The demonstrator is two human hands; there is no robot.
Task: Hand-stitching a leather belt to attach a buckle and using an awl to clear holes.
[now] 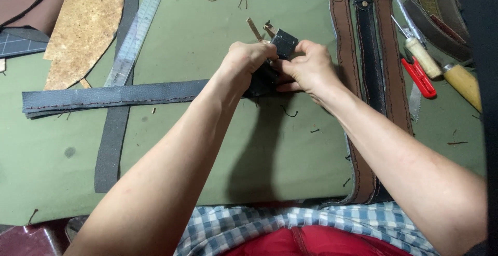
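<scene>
Toward the far middle of the green table (218, 147), a dark grey leather strap (111, 96) runs in from the left edge, and its folded end (284, 43) sits between both hands. Left hand (248, 61) is curled shut around the strap near the fold; right hand (309, 69) pinches the folded end from the other side, thumb on top. Strap looks light, floppy along its length but stiffer where doubled and stitched, so the fold is the firmer place to grip; surface looks matte, probably not slippery. A tan stick-like piece (254, 29) pokes up just behind the fingers; cannot tell whether it is a tool or a tab, or which hand has it. Fingertips and the actual contact point are hidden by the knuckles. Near the right edge lie three finished belts (369, 74), two brown and one black, running far to near, their near ends covered by the forearm. Further right: a red-handled cutter (418, 77) and wooden-handled tools (441, 64), partly cut off. Far left: a metal ruler (136, 33), a tan leather sheet (83, 25), and a dark strip (111, 142) crossing under the strap.
</scene>
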